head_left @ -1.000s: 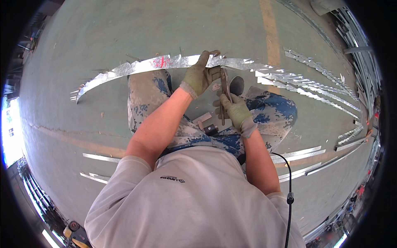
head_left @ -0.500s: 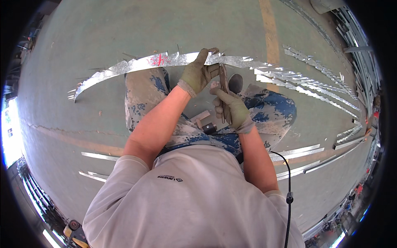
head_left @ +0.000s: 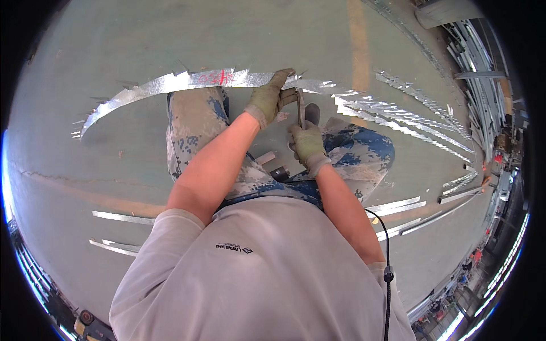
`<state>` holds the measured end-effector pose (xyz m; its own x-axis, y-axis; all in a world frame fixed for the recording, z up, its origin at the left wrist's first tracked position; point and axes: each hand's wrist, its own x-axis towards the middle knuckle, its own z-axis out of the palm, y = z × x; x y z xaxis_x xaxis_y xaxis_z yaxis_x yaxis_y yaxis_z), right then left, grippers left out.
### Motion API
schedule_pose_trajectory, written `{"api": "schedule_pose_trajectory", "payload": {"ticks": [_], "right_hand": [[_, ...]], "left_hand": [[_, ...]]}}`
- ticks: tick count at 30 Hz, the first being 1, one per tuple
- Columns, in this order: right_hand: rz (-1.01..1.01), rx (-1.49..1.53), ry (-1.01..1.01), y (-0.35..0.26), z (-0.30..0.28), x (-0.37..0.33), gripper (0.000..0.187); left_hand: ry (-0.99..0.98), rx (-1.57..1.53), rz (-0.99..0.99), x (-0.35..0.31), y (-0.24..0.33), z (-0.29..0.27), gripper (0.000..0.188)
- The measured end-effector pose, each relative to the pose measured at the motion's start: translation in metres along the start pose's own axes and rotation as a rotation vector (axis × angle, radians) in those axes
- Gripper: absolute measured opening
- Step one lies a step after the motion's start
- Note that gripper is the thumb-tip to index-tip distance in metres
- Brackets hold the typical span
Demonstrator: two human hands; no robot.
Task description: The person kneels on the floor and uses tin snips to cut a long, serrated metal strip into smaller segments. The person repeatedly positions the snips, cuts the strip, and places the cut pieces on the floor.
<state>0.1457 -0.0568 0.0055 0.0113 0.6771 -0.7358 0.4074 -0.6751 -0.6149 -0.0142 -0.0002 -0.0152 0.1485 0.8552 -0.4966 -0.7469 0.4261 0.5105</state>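
Observation:
A long, shiny sheet-metal strip [head_left: 176, 82] with jagged, spiky upper edges and red markings stretches across in front of my knees. My gloved left hand [head_left: 269, 101] is closed on it right of the red markings, thumb on top. My gloved right hand [head_left: 309, 143] is wrapped round the handles of a long metal hand tool [head_left: 301, 108], like snips or pliers. Its upper end meets the strip's lower edge just right of my left fingers. The glove hides the handles, and the exact contact at the tip is too small to tell.
Several jagged metal strips [head_left: 406, 116] lie on the floor to the right, with long metal profiles [head_left: 480, 85] stacked beyond. Flat strips [head_left: 122, 217] lie by my left elbow and others [head_left: 398, 207] by my right. A black cable [head_left: 388, 250] hangs beside my right arm.
The tool's handle ends, which stuck out below my right hand, are now hidden by my closed grip. The tool stands more upright. The whole view has shifted slightly, the floor moving left in it.

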Motion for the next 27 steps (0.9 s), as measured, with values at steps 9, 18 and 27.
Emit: {"api": "schedule_pose_trajectory", "payload": {"ticks": [9, 18, 27], "right_hand": [[-0.131, -1.015, 0.227, -0.056, -0.012, -0.027, 0.040], [-0.042, -0.924, 0.297, -0.057, -0.009, -0.040, 0.044], [-0.079, -0.842, 0.335, -0.036, -0.013, -0.033, 0.045]], "left_hand": [[0.066, 0.060, 0.002, 0.016, -0.015, -0.017, 0.037], [0.097, 0.139, -0.063, -0.001, -0.004, 0.005, 0.037], [0.058, 0.083, 0.054, -0.004, -0.007, 0.008, 0.039]]}}
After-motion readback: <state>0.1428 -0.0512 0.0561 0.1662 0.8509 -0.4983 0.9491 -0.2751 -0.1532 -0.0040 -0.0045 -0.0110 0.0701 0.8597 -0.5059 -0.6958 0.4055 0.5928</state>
